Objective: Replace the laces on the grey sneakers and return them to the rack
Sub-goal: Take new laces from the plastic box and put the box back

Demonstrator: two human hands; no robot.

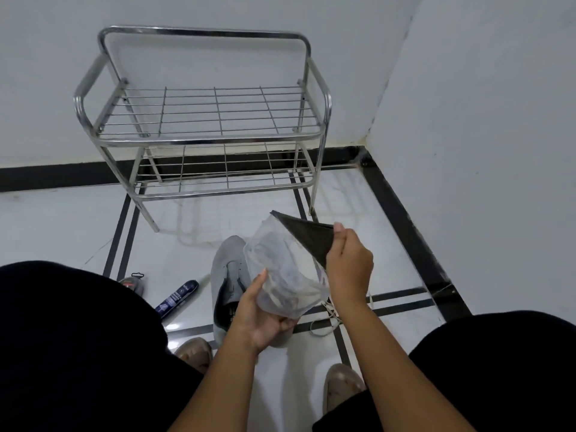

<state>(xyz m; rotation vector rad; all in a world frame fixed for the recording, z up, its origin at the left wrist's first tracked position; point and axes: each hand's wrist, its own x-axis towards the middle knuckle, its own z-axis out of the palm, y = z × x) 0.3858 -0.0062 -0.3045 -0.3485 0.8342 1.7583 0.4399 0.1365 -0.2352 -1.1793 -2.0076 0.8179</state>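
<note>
My left hand (pixel 261 319) grips the bottom of a clear plastic packet (pixel 280 269) with dark laces inside. My right hand (pixel 347 260) pinches the packet's dark card flap (pixel 307 238) at its top right. Below the packet a grey sneaker (pixel 226 272) lies on the white floor, toe pointing away from me, partly hidden by the packet and my left hand. White laces (pixel 327 319) lie loose on the floor under my right forearm. The metal shoe rack (pixel 202 138) stands against the far wall with both wire shelves bare.
A dark blue spray can (pixel 177 296) and a small red-and-black item (pixel 132 282) lie on the floor at the left, beside my dark-clothed knee. My feet in beige sandals (pixel 193 350) rest near the bottom. A wall corner closes the right side.
</note>
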